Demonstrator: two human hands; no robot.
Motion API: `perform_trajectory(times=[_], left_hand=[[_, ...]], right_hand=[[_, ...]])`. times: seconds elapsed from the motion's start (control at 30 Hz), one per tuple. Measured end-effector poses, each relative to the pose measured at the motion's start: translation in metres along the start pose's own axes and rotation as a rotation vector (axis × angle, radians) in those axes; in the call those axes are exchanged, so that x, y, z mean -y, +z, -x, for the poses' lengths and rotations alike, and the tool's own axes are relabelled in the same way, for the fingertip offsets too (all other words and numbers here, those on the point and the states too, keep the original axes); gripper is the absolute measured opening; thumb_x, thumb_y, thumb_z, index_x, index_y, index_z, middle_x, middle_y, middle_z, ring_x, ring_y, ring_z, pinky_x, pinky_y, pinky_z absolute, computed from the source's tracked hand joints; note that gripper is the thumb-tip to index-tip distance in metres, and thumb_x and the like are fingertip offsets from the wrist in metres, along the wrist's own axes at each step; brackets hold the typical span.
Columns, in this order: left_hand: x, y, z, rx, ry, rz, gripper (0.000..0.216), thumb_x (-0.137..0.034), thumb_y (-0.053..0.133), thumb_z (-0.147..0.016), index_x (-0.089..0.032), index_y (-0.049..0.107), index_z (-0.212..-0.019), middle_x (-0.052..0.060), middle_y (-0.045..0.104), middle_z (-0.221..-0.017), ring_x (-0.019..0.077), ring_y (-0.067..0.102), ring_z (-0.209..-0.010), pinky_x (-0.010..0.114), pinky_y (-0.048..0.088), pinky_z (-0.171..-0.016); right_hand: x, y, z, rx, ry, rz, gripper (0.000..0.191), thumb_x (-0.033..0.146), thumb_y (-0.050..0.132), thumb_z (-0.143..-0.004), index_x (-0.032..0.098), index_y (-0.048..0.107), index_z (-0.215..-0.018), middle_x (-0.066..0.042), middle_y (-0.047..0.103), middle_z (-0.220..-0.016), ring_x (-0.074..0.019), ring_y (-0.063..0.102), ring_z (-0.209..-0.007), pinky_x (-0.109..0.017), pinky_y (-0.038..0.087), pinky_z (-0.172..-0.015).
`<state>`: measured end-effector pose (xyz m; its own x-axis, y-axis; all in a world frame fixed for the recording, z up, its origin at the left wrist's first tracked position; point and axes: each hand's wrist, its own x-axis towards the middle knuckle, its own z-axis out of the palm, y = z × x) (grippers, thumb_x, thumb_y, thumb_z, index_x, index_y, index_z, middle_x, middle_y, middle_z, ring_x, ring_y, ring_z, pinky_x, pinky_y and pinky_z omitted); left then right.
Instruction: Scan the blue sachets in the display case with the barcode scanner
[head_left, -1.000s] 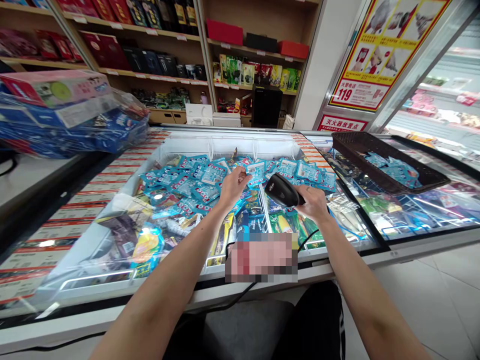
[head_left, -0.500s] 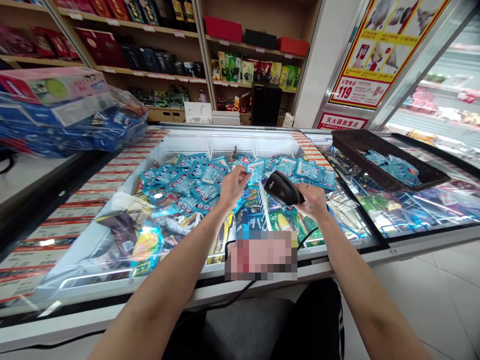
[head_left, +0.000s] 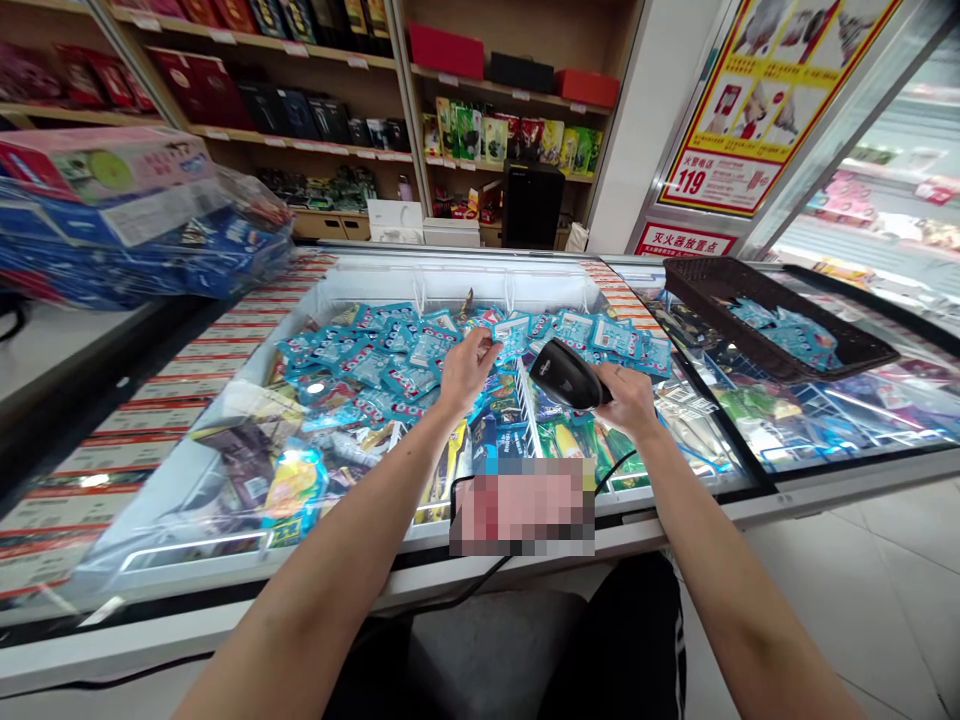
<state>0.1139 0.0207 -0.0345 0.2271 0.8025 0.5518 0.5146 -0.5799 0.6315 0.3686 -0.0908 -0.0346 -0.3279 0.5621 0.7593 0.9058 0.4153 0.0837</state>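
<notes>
My left hand (head_left: 469,370) pinches the edge of a small light-blue packet (head_left: 512,337) above the freezer's glass top. In my right hand (head_left: 627,398) is a black barcode scanner (head_left: 564,376), its head turned left toward that packet, a short gap between them. A black cable (head_left: 619,464) runs down from the scanner. Many similar blue packets (head_left: 367,362) are spread over the glass around and behind my left hand. A pixelated flat object (head_left: 523,507) lies at the freezer's front edge, between my forearms.
A brown basket (head_left: 780,330) with several blue packets stands on the right. Plastic-wrapped boxes (head_left: 135,215) are piled at the left. Price labels (head_left: 150,420) line the freezer's left side. Stocked shelves (head_left: 300,50) stand behind. Frozen goods (head_left: 296,490) show through the glass.
Hardly anything differs. The packet in my left hand is tilted slightly differently, and both hands with the scanner stay in nearly the same place.
</notes>
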Motion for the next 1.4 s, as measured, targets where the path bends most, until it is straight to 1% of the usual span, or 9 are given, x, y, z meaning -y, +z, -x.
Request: perform_trajectory(times=[0.17,0.37,0.67,0.83,0.97,1.07,1.2,1.3,1.4], left_hand=[[0.002,-0.001,0.0,-0.025,0.01,0.0,0.023,-0.042,0.048,-0.088,-0.022,0.052,-0.098,0.002,0.066,-0.082,0.0147,0.062,-0.071,0.028,0.045,-0.067],[0.005,0.001,-0.001,-0.102,0.035,-0.043,0.025,-0.041,0.046,-0.089,-0.021,0.051,-0.103,0.002,0.066,-0.085,0.0141,0.061,-0.073,0.027,0.045,-0.069],[0.01,0.004,-0.001,-0.112,0.047,-0.057,0.028,-0.04,0.044,-0.09,-0.02,0.048,-0.109,0.005,0.064,-0.089,0.0162,0.062,-0.08,0.029,0.046,-0.073],[0.015,0.003,-0.002,-0.218,-0.015,0.074,0.04,-0.038,0.045,-0.089,-0.022,0.033,-0.124,0.004,0.062,-0.09,0.0154,0.061,-0.075,0.029,0.048,-0.068],[0.018,0.001,-0.001,-0.306,-0.102,0.154,0.042,-0.04,0.042,-0.09,-0.024,0.025,-0.125,0.002,0.059,-0.086,0.0135,0.059,-0.066,0.03,0.048,-0.064],[0.019,-0.002,-0.002,-0.304,-0.097,0.08,0.035,-0.041,0.038,-0.091,-0.023,0.035,-0.121,0.003,0.059,-0.088,0.0145,0.059,-0.069,0.031,0.048,-0.069],[0.019,-0.009,-0.006,-0.252,-0.035,-0.178,0.032,-0.038,0.03,-0.094,-0.02,0.056,-0.101,0.008,0.061,-0.096,0.0197,0.057,-0.092,0.035,0.044,-0.084],[0.016,-0.014,-0.007,-0.214,-0.061,-0.348,0.041,-0.04,0.026,-0.094,-0.019,0.061,-0.101,0.01,0.061,-0.1,0.0233,0.055,-0.099,0.04,0.04,-0.09],[0.007,-0.017,-0.002,-0.229,-0.068,-0.481,0.044,-0.05,0.036,-0.089,-0.018,0.062,-0.104,0.015,0.055,-0.115,0.0306,0.048,-0.113,0.048,0.035,-0.095]], right_hand=[[-0.001,-0.007,0.0,-0.053,0.02,-0.007,0.025,0.017,0.052,-0.078,0.019,0.062,-0.101,-0.001,0.064,-0.073,-0.0139,0.059,-0.065,-0.025,0.04,-0.06],[0.008,-0.027,0.003,-0.047,0.033,-0.019,0.025,0.022,0.056,-0.076,0.018,0.062,-0.1,-0.003,0.063,-0.072,-0.0153,0.059,-0.066,-0.026,0.041,-0.06],[0.019,-0.057,0.018,-0.033,0.048,-0.036,0.026,0.019,0.056,-0.075,0.019,0.06,-0.101,-0.002,0.064,-0.073,-0.0148,0.06,-0.067,-0.025,0.042,-0.06],[0.006,-0.048,0.024,-0.059,0.142,0.156,0.025,0.028,0.056,-0.076,0.017,0.062,-0.097,-0.003,0.064,-0.071,-0.0162,0.059,-0.063,-0.026,0.04,-0.057],[-0.002,-0.038,0.023,-0.033,0.189,0.234,0.027,0.034,0.055,-0.078,0.017,0.063,-0.097,-0.004,0.065,-0.07,-0.0168,0.059,-0.061,-0.026,0.039,-0.055],[-0.006,-0.032,0.018,-0.031,0.173,0.245,0.025,0.033,0.054,-0.08,0.017,0.063,-0.097,-0.003,0.065,-0.07,-0.0165,0.06,-0.062,-0.026,0.039,-0.056],[-0.01,-0.022,0.011,-0.008,0.136,0.228,0.026,0.034,0.053,-0.082,0.018,0.063,-0.099,-0.004,0.067,-0.076,-0.0168,0.061,-0.065,-0.026,0.041,-0.059],[-0.011,-0.014,0.01,0.031,0.132,0.219,0.027,0.034,0.052,-0.083,0.017,0.063,-0.102,-0.005,0.068,-0.078,-0.018,0.061,-0.069,-0.027,0.041,-0.061],[-0.011,-0.008,0.014,0.051,0.126,0.2,0.027,0.031,0.051,-0.083,0.017,0.063,-0.103,-0.005,0.067,-0.078,-0.0182,0.061,-0.07,-0.027,0.041,-0.062]])
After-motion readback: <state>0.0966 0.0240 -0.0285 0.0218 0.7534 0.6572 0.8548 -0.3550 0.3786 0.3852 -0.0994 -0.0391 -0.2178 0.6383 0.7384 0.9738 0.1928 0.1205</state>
